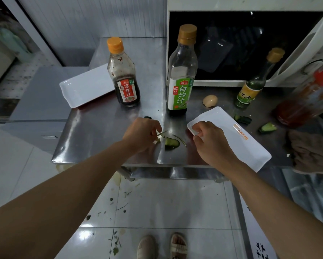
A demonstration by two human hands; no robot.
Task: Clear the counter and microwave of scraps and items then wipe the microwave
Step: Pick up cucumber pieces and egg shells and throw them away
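On the steel worktop (93, 128), the left hand (142, 135) is pinching limp, light peel strips (161, 133) while the right hand (211, 141) is gripping the rigid tray (250, 146) rim.

Glossy steel counter (101, 124), matt white tray (250, 146)

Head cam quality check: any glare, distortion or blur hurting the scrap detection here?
Head view: wide-angle bending at the edges, so the microwave leans; glare streaks on the steel counter near the left hand; its dark door mirrors the bottles; the red bottle at right is blurred; the cucumber piece stays sharp.
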